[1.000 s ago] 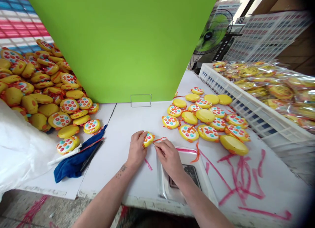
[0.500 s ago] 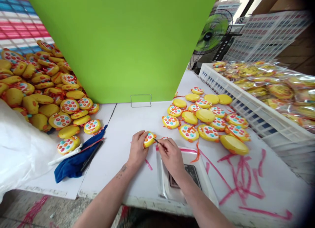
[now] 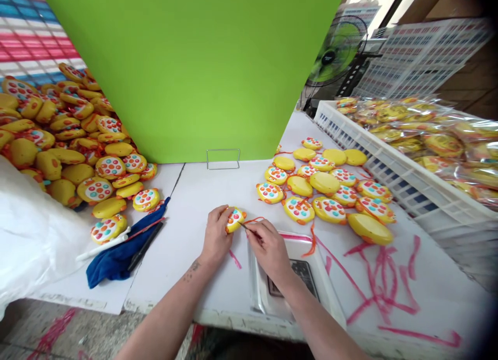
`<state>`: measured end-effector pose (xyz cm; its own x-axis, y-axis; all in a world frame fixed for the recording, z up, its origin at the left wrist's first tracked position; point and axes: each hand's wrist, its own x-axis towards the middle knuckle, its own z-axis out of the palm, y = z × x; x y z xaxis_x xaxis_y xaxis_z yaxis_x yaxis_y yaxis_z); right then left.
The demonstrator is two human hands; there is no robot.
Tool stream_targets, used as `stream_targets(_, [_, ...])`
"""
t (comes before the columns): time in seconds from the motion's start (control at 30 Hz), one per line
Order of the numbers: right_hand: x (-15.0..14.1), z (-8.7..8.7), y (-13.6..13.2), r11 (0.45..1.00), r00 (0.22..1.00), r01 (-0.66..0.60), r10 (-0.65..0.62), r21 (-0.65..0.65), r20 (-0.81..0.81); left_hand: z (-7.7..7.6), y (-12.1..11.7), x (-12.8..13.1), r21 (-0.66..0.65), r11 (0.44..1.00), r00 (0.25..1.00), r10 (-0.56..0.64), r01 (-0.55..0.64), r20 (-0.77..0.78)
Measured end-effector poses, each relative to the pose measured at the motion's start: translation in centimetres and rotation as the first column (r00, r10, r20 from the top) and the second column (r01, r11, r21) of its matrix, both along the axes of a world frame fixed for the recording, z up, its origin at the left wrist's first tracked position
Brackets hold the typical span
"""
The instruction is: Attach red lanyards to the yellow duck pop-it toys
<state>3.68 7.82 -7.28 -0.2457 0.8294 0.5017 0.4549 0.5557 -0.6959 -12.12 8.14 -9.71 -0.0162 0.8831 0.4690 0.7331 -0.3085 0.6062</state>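
Note:
My left hand (image 3: 218, 229) grips a small yellow toy (image 3: 235, 220) with a white face and coloured dots, an orange cord trailing from its right side. In my right hand (image 3: 269, 247) a thin dark pointed tool (image 3: 245, 226) is pinched, its tip at the toy's lower right edge. Whether the tip touches the surface I cannot tell. Below my right hand lies a white tray (image 3: 332, 292) with a dark rectangular pad (image 3: 305, 274) in it, partly covered by my forearm.
Several like toys (image 3: 324, 183) lie at the right, beside a white crate (image 3: 373, 163) of bagged ones. A large heap (image 3: 62, 137) fills the left. A blue cloth (image 3: 105, 264) with pens lies nearer. A green board (image 3: 202, 80) stands behind, a wire stand (image 3: 223, 159) at its foot.
The tool's tip has shifted slightly down and left, from the toy's right side to its lower right edge. My left hand still grips the toy, nearly unmoved.

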Motion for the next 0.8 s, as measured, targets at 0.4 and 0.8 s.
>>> stream_targets(0.4, [0.05, 0.03, -0.06, 0.999, 0.999, 0.050, -0.050, 0.006, -0.021, 0.12, -0.07, 0.00, 0.010, 1.000, 1.000, -0.012, 0.012, 0.019])
stream_targets(0.8, [0.04, -0.19, -0.04, 1.000, 1.000, -0.009, 0.009, 0.027, 0.008, 0.18, -0.12, -0.01, 0.023, 1.000, 1.000, -0.007, 0.007, -0.009])
